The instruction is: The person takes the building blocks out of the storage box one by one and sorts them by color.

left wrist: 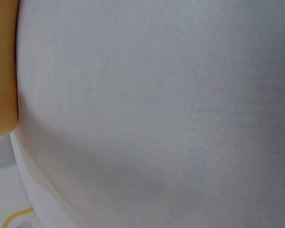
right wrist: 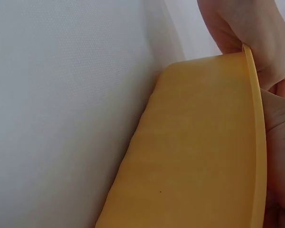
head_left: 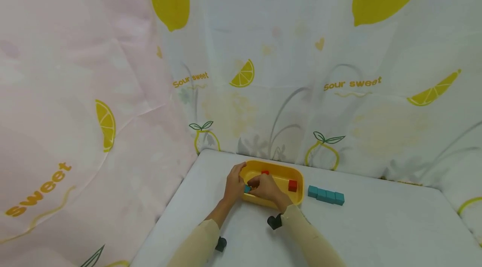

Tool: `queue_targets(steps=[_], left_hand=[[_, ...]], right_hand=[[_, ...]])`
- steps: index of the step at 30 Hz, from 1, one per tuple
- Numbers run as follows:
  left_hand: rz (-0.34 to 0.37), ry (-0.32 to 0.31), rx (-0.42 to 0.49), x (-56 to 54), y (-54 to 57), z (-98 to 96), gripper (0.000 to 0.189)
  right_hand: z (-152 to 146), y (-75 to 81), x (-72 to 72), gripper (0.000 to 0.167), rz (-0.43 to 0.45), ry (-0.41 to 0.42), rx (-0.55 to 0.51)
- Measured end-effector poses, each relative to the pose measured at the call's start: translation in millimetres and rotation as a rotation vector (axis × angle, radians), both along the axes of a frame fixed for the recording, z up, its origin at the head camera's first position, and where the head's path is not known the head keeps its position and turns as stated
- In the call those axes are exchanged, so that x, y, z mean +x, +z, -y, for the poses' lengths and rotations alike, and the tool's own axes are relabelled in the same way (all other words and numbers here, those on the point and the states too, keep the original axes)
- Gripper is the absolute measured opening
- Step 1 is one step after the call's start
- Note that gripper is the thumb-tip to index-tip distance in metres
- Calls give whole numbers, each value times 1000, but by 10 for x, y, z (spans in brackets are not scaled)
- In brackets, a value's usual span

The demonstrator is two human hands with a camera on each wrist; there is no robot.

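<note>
A yellow plastic tray point(head_left: 280, 169) stands on the white table, its side wall point(right wrist: 194, 142) filling much of the right wrist view. My left hand point(head_left: 235, 183) holds the tray's left end at the rim. Inside that end, my right hand point(head_left: 265, 188) reaches over the near wall, its thumb and fingertips pinching a teal cube point(head_left: 247, 188). Part of this cube is hidden by the fingers. One red cube point(head_left: 292, 185) sits at the tray's right end. Another red cube point(head_left: 265, 172) lies by the far wall, partly behind my right hand.
Right of the tray, several teal cubes point(head_left: 326, 195) stand in a row on the white table point(head_left: 380, 216). Lemon-printed cloth point(head_left: 286, 91) hangs behind the table and along its left side. Dark fittings point(head_left: 275, 222) sit at both wrists.
</note>
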State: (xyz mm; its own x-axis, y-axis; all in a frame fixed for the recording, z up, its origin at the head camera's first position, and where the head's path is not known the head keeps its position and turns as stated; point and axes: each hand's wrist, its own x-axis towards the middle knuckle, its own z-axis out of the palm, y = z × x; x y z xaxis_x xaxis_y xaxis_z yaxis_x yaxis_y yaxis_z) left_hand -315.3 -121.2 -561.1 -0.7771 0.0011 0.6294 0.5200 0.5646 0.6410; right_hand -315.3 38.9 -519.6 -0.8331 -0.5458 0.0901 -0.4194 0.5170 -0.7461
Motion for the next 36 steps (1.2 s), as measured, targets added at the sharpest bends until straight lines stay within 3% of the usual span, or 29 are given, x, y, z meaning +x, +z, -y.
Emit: queue_targets(steps=[5, 9, 30, 36], left_hand=[[-30, -3, -1, 3, -8, 0, 55], [-38, -1, -5, -5, -10, 1, 55], [45, 16, -18, 33, 27, -20, 54], [29, 18, -4, 51, 48, -17, 52]], right_hand=[[22, -49, -11, 25, -35, 6, -7], [43, -56, -27, 23, -6, 5, 1], [178, -71, -41, 24, -25, -40, 29], [177, -80, -40, 23, -46, -45, 26]])
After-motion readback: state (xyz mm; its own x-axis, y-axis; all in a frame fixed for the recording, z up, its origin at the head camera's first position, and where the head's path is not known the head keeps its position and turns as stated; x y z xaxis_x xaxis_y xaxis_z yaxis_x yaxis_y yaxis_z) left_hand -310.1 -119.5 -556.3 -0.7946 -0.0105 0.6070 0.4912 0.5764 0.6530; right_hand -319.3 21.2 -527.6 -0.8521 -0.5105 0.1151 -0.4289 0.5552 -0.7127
